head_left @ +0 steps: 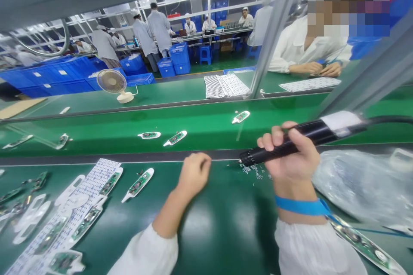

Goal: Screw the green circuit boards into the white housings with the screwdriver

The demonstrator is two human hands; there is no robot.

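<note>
The black electric screwdriver [318, 133] is up in the air at the near side of the green desk [219, 236]. Its thin silver tip points down at 9 o'clock, just over the desk, and its black cord runs off at 3 o'clock. The right hand [292, 159] has a tight grip around the fat black handle, with all the fingers wrapped on it. A blue wrist strap [301, 206] sits on that wrist, above a white sleeve.

Under the tip lies a small heap of white bits [253, 171]. The left hand [193, 175] is at 9 o'clock from the right hand. It rests on the desk, curled shut, and holds nothing that can be seen.

Past the left hand, at 9 o'clock, green circuit boards in white holders [138, 181] lie with white sheets of holders [87, 197]. A clear plastic bag [361, 184] lies at 3 o'clock from the right hand. Ahead, at 12 o'clock, more boards [176, 138] sit on a green belt. Farther off, a small fan [108, 81] stands at 11 o'clock, and a co-worker's hands [322, 68] rest at 1 o'clock. Blue crates [179, 58] are stacked far away.
</note>
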